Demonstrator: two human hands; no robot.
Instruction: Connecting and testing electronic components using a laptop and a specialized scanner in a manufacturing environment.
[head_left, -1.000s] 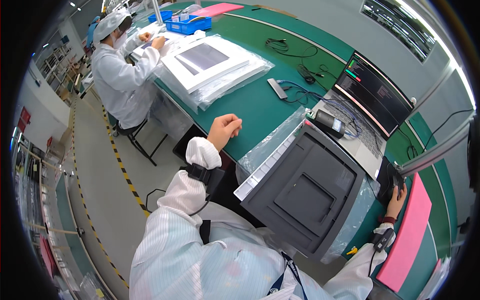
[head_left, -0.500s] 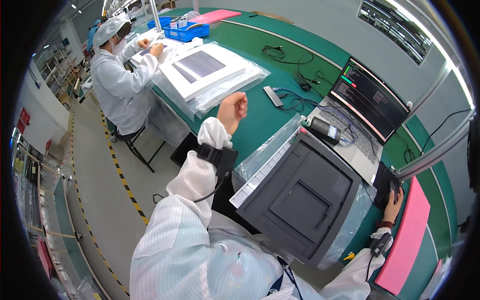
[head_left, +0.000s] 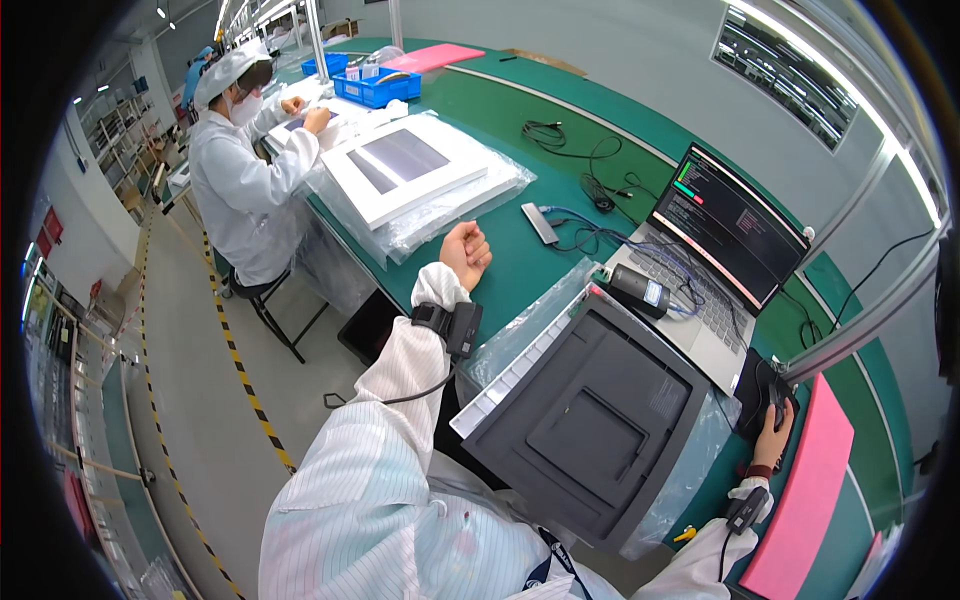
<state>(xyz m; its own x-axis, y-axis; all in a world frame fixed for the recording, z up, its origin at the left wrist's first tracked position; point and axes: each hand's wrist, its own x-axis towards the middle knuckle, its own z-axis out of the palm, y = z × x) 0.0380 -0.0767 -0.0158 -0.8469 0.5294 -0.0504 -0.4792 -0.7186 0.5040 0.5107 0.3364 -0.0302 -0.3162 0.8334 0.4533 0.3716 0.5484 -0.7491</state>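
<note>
Clock's centred on your view, 12 at the top. Closest in, around half four, there's a small yellow thing (head_left: 685, 534) beside your right sleeve, too tiny for me to say what it is. Just inboard is that big dark grey panel (head_left: 590, 420), recessed rectangle facing up, lying at a slant with clear plastic (head_left: 680, 475) poking out past its edge.

Your right hand (head_left: 770, 443) is at 4 o'clock, fingers curved over a black mouse (head_left: 773, 398) on a dark pad, with a long pink sheet (head_left: 805, 490) right outside it. Your left hand (head_left: 466, 255) is pretty much mid-dial, a touch toward 12, fingers curled into a loose fist. Can't tell if it's touching the green bench (head_left: 520, 265) or just above it.

Over at 3 you've got an open laptop (head_left: 735, 235), a black cylinder (head_left: 640, 290) by its keyboard and cables all over. Slim grey box (head_left: 541, 224) at 1.

Further off at 11, a white-framed panel (head_left: 410, 165) lies on plastic wrap, then a blue bin (head_left: 375, 95) past that. At 10, a co-worker (head_left: 245, 170) in white sits at the bench, hands up over it.
</note>
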